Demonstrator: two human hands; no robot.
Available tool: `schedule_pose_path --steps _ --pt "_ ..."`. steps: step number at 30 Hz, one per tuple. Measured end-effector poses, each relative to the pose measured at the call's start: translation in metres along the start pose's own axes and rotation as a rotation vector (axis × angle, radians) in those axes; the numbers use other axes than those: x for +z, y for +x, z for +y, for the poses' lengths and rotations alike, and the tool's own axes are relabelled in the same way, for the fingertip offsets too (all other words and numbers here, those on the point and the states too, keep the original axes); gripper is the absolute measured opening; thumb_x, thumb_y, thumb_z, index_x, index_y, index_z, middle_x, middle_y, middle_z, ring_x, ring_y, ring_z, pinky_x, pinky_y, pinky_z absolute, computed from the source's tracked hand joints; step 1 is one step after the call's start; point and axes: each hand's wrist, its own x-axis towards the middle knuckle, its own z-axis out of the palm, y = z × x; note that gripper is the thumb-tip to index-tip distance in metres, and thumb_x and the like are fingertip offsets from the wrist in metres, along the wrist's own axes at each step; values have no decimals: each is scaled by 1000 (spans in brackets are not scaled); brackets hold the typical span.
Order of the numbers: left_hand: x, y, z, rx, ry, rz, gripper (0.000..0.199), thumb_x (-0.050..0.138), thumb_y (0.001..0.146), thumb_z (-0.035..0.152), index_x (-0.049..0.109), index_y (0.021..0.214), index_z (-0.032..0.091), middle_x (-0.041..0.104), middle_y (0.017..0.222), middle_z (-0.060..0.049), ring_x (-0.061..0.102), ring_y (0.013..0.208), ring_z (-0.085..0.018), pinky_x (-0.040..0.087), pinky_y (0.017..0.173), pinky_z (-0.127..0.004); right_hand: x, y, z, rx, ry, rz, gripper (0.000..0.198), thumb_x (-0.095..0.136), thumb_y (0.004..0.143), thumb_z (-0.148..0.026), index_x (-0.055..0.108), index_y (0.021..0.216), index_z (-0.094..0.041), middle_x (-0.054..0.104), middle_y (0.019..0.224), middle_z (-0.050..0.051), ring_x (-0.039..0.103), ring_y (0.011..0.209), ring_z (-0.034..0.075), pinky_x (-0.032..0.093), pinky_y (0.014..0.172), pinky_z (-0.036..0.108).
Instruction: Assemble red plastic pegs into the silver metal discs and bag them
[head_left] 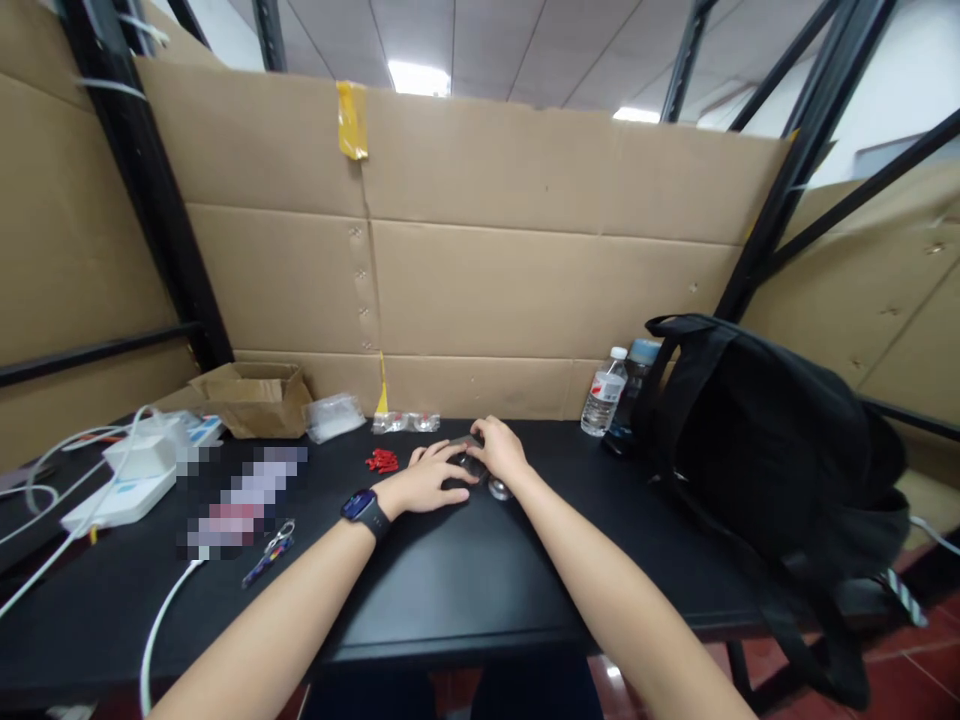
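Note:
Both my hands meet near the back of the black table (480, 580), over a small dark, glossy item (471, 464) that they mostly cover. My left hand (429, 480), with a dark watch (364, 508) on its wrist, lies palm down with fingers stretched and apart, the tips at the item. From the right, my right hand (501, 452) curls its fingers over the same item; what they grip is hidden. A small round shiny metal thing (499, 489) shows just under the right hand. Several small red pieces (382, 460) lie in a pile left of my left hand.
Clear plastic packets (406, 422), a plastic bag (334, 416) and an open cardboard box (255, 400) stand along the back. At left are a power strip (124, 500), cables and a keyring (274, 550). A water bottle (604, 393) and black backpack (772, 460) stand right.

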Motion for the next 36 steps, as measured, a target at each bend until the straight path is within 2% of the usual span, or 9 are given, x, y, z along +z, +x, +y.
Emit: schedule_pose_path --steps 5,8,10,12,15,20,27,33,36 --pt "-7 -3 -4 9 -5 72 29 55 94 35 73 114 44 49 154 5 24 152 -37 22 118 -62 -4 -3 3 -78 84 -57 24 80 80 -26 69 102 -25 69 99 3 65 89 20 45 75 27" --pt "-6 -4 -9 7 -30 200 59 46 83 8 61 130 39 59 142 1 41 142 -28 33 114 -50 -14 -8 11 -181 257 -119 16 69 90 -29 70 105 -24 71 96 3 66 85 18 47 76 26" --pt "-3 -2 -11 -7 -3 286 72 45 76 2 51 139 36 61 138 -3 48 133 -26 38 109 -46 -20 -11 17 -201 282 -86 16 57 95 -21 71 103 -23 72 98 4 67 90 18 48 82 28" --pt "0 1 -10 -20 55 336 66 47 78 4 52 136 35 63 134 -5 50 129 -28 39 104 -47 -24 -13 22 -197 251 -80 25 56 88 -8 72 100 -23 73 99 5 67 91 19 48 83 27" --pt "5 5 -4 -26 129 381 37 52 88 15 61 121 32 66 126 -5 49 127 -30 37 100 -48 -24 -13 27 -189 231 -142 43 55 73 5 73 100 -23 74 99 4 68 89 18 48 80 25" --pt "11 6 7 -9 154 449 27 58 94 20 63 119 31 67 125 -4 49 124 -27 34 98 -45 -22 -9 36 -62 205 -153 55 44 73 7 73 107 -24 78 100 2 71 95 17 46 82 22" --pt "15 7 3 -24 148 498 19 63 93 22 66 110 30 68 116 -3 49 122 -27 31 96 -44 -19 -9 35 -113 346 -212 45 60 73 -1 74 107 -27 80 91 -2 74 87 16 48 81 23" --pt "14 10 3 -59 103 530 7 64 94 21 68 95 26 71 105 -2 51 116 -26 29 96 -44 -15 -10 21 -83 260 -152 13 72 75 -16 79 82 -25 79 80 1 72 78 18 45 73 25" --pt "15 11 4 -79 33 544 6 64 93 22 68 90 26 72 104 -1 52 116 -25 30 95 -43 -16 -10 21 -112 264 -105 12 69 80 -19 80 79 -24 78 81 2 69 78 18 43 72 26"
